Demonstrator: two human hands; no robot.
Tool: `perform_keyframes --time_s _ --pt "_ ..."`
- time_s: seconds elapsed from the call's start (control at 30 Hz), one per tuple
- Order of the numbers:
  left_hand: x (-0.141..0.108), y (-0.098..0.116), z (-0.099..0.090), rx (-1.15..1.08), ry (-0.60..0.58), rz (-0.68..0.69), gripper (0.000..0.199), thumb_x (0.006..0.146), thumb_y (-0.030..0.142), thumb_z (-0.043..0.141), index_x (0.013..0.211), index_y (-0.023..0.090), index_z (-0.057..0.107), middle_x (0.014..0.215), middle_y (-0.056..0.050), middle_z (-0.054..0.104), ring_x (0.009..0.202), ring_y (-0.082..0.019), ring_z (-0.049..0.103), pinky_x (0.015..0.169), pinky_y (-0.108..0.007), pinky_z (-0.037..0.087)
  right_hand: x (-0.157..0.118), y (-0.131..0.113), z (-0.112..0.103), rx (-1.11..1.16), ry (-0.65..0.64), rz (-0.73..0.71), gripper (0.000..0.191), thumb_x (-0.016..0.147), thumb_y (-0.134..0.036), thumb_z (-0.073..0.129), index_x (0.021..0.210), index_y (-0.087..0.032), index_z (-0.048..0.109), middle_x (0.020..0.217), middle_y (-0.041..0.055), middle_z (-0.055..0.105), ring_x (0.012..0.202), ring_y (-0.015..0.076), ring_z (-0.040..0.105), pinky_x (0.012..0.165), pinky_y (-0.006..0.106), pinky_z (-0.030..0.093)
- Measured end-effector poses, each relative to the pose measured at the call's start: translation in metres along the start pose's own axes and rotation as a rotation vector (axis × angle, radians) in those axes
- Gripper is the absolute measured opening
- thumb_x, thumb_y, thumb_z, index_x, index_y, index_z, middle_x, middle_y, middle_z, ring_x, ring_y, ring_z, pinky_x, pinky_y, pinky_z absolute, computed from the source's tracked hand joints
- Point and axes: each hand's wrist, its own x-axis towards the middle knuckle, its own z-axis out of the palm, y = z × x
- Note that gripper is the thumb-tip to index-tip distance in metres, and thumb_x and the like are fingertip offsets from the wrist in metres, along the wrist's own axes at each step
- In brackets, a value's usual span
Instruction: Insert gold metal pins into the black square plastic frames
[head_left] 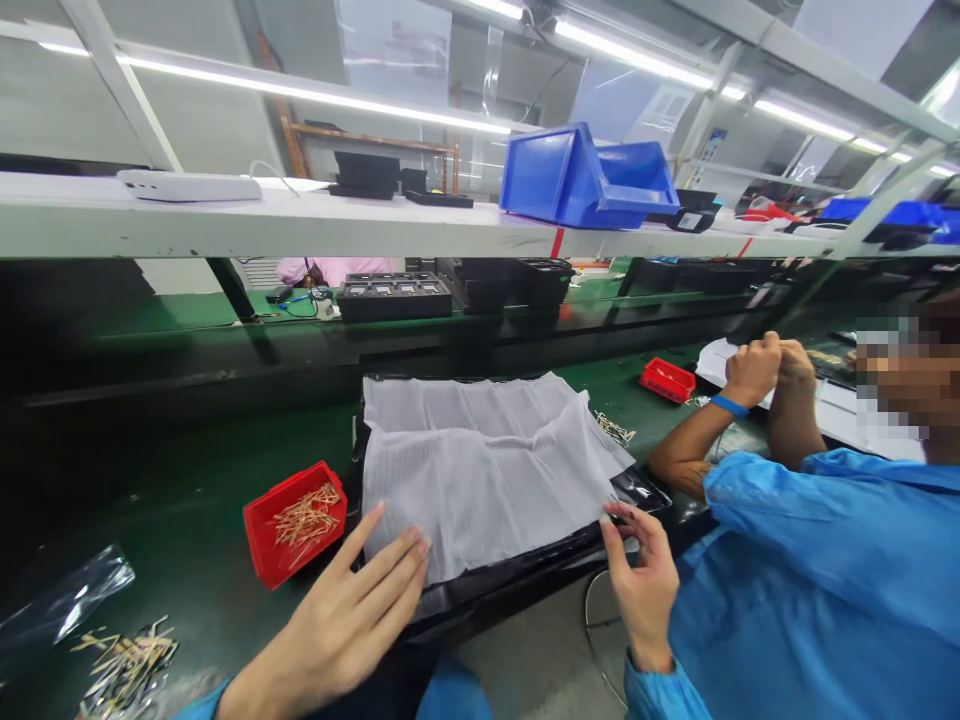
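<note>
A white, wrinkled sheet of thin packing material (480,490) lies in overlapping layers over a black plastic-covered tray (517,562) at the bench's front edge. My left hand (349,615) rests with fingers stretched out on the sheet's near left corner. At the near right corner, my right hand (643,575) pinches the sheet's edge between thumb and forefinger. Left of the tray stands a red bin (259,520) holding many thin, pale sticks like cotton swabs (306,520).
More swab-like sticks (127,660) lie loose beside a clear plastic bag (94,595) at lower left. On the right sits a co-worker in a blue sleeve (810,540), close to my right hand. A shelf (420,230) bearing a blue bin (551,180) spans the back.
</note>
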Motion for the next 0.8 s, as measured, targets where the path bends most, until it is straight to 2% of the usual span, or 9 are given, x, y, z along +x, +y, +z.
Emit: perform_keyframes --time_s 0.1,0.17,0.27,0.33,0.4,0.47,0.57,0.7,0.8 --pt "-0.040 -0.036 0.021 0.019 0.010 -0.005 0.032 0.100 0.002 0.047 0.115 0.012 0.073 0.122 -0.013 0.078 0.128 -0.028 0.067 0.128 -0.065 0.025 -0.002 0.009 0.010 -0.039 -0.003 -0.055 0.031 0.089 -0.046 0.072 0.107 -0.020 0.069 0.105 0.0102 0.074 0.100 0.0258 0.069 0.088 0.042 0.055" --pt "-0.070 -0.064 0.037 0.037 -0.057 -0.059 0.038 0.099 0.003 0.045 0.120 0.018 0.073 0.124 -0.009 0.078 0.125 -0.024 0.070 0.130 -0.060 0.023 -0.004 0.013 0.015 -0.053 -0.020 -0.071 0.030 0.090 -0.046 0.071 0.105 -0.020 0.069 0.103 0.0097 0.074 0.096 0.0251 0.069 0.088 0.043 0.055" --pt "-0.099 -0.090 0.056 0.024 -0.161 -0.255 0.046 0.096 0.004 0.041 0.119 0.023 0.076 0.125 -0.007 0.078 0.122 -0.023 0.071 0.122 -0.054 0.039 -0.007 0.017 0.021 -0.063 -0.049 -0.063 0.031 0.091 -0.047 0.069 0.105 -0.020 0.070 0.101 0.0093 0.074 0.092 0.0245 0.070 0.087 0.043 0.056" --pt "-0.101 -0.093 0.065 -0.033 -0.220 -0.405 0.044 0.097 0.009 0.041 0.117 0.023 0.078 0.126 -0.009 0.077 0.122 -0.026 0.071 0.112 -0.052 0.051 -0.006 0.019 0.023 -0.068 -0.059 -0.041 0.034 0.090 -0.050 0.069 0.105 -0.020 0.070 0.102 0.0098 0.074 0.091 0.0248 0.070 0.086 0.043 0.056" --pt "-0.091 -0.088 0.070 -0.098 -0.264 -0.520 0.041 0.098 0.013 0.042 0.113 0.021 0.079 0.124 -0.012 0.078 0.121 -0.029 0.071 0.108 -0.054 0.054 -0.002 0.020 0.023 -0.071 -0.054 -0.011 0.040 0.088 -0.055 0.070 0.104 -0.019 0.070 0.101 0.0104 0.074 0.090 0.0252 0.070 0.084 0.043 0.056" --pt "-0.074 -0.079 0.073 -0.138 -0.301 -0.595 0.039 0.097 0.012 0.044 0.113 0.021 0.079 0.123 -0.013 0.077 0.122 -0.030 0.069 0.111 -0.060 0.049 0.003 0.020 0.021 -0.070 -0.027 0.026 0.048 0.085 -0.062 0.071 0.103 -0.018 0.070 0.100 0.0110 0.074 0.087 0.0248 0.069 0.084 0.044 0.055" --pt "-0.049 -0.057 0.065 -0.149 -0.333 -0.684 0.035 0.098 0.013 0.049 0.124 0.020 0.072 0.135 -0.014 0.070 0.133 -0.031 0.060 0.117 -0.063 0.039 0.006 0.014 0.016 -0.047 0.042 0.091 0.056 0.078 -0.067 0.076 0.102 -0.017 0.071 0.100 0.0112 0.073 0.083 0.0226 0.067 0.088 0.044 0.054" --pt "-0.032 -0.012 0.047 -0.187 -0.414 -0.820 0.022 0.094 0.017 0.065 0.117 0.017 0.068 0.129 -0.015 0.066 0.120 -0.031 0.059 0.102 -0.051 0.051 -0.010 -0.008 0.008 0.079 0.127 0.205 0.048 0.079 -0.058 0.081 0.104 -0.018 0.070 0.099 0.0083 0.073 0.086 0.0211 0.068 0.092 0.043 0.054" --pt "-0.026 0.011 0.046 -0.252 -0.509 -0.910 0.024 0.082 0.011 0.077 0.103 0.017 0.067 0.119 -0.013 0.065 0.108 -0.031 0.058 0.090 -0.047 0.052 -0.033 -0.036 0.011 0.189 0.094 0.268 0.036 0.082 -0.049 0.082 0.098 -0.019 0.070 0.101 0.0064 0.071 0.091 0.0200 0.068 0.093 0.039 0.054"
